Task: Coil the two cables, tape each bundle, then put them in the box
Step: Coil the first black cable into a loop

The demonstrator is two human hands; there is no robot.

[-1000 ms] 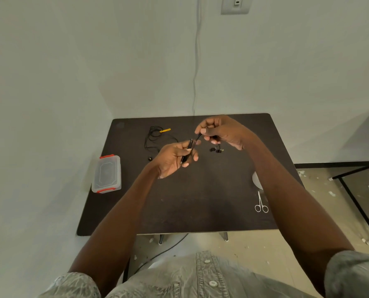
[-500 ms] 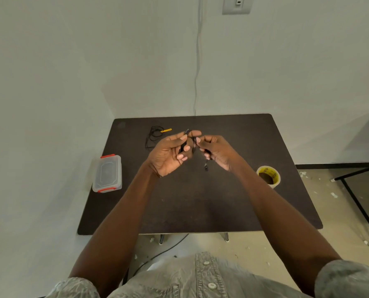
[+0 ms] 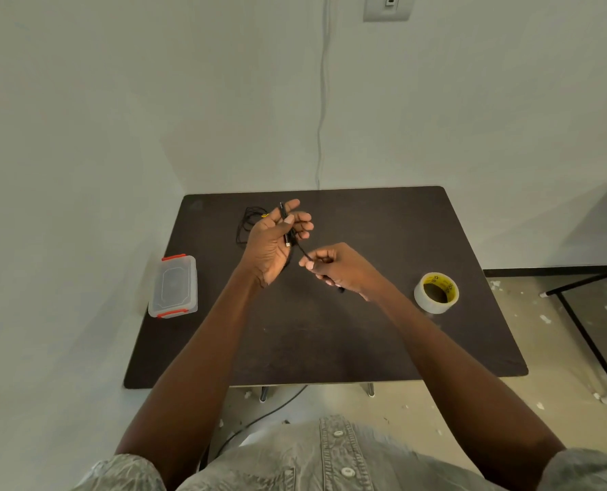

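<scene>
Right hand [image 3: 333, 269] just pulled back from the left hand [image 3: 277, 239], both grips pinching the black cable [image 3: 303, 252]; another loop coming, taping's still ahead.

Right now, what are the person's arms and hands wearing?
Both forearms are bare. The left hand and right hand show no gloves, rings or watch. Short sleeves of a faded grey denim shirt with pale buttons end near the elbows.

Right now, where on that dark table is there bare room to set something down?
The near half of the table, between the box and tape roll, is bare under the arms. So is the far right corner. The far left is crowded: loose cable behind the left hand.
</scene>
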